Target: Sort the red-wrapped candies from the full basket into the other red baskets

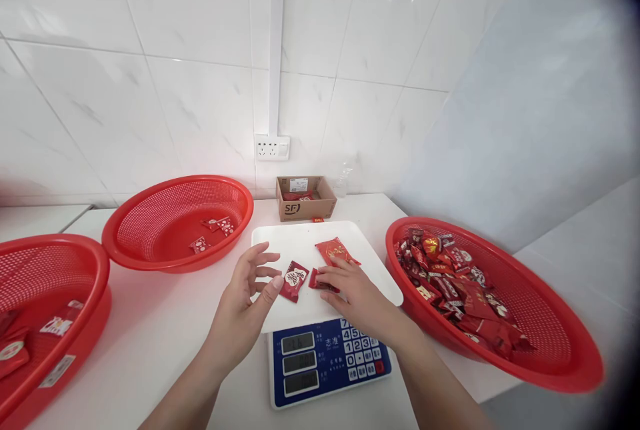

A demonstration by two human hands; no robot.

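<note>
3 packets [336, 251] lie on the scale tray [285, 243]; the right basket [545, 310] is heaped. Left hand [247, 290] is spread open; right hand [350, 290] covers 1 packet, grip unclear.

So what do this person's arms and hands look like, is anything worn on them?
Both are bare. The left hand and right hand wear no gloves, rings or watch, and no sleeves show down to the picture's lower edge.
</note>
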